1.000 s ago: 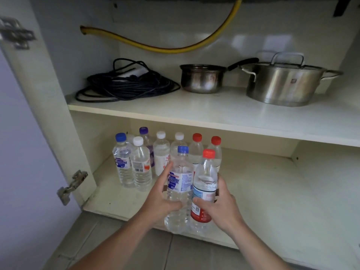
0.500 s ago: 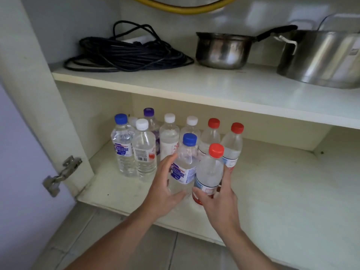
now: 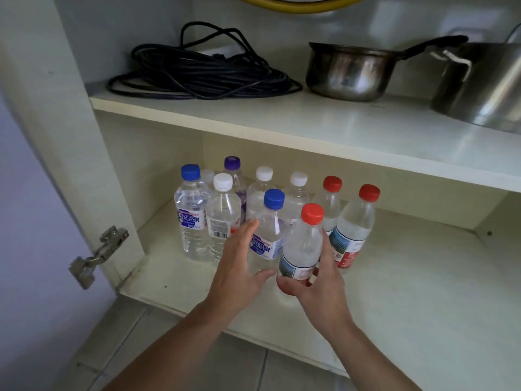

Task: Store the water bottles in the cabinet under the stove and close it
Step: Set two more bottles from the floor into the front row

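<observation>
With the cabinet door open, I note its upper shelf carrying a steel pot, a saucepan and a coiled black cable, and the bottom shelf carrying a cluster of upright water bottles at back left. At the front of that cluster my left hand is wrapped around the blue-capped bottle, while my right hand clasps the red-capped bottle just beside it. Both bottles appear to stand on the bottom shelf, though my hands hide their bases.
</observation>
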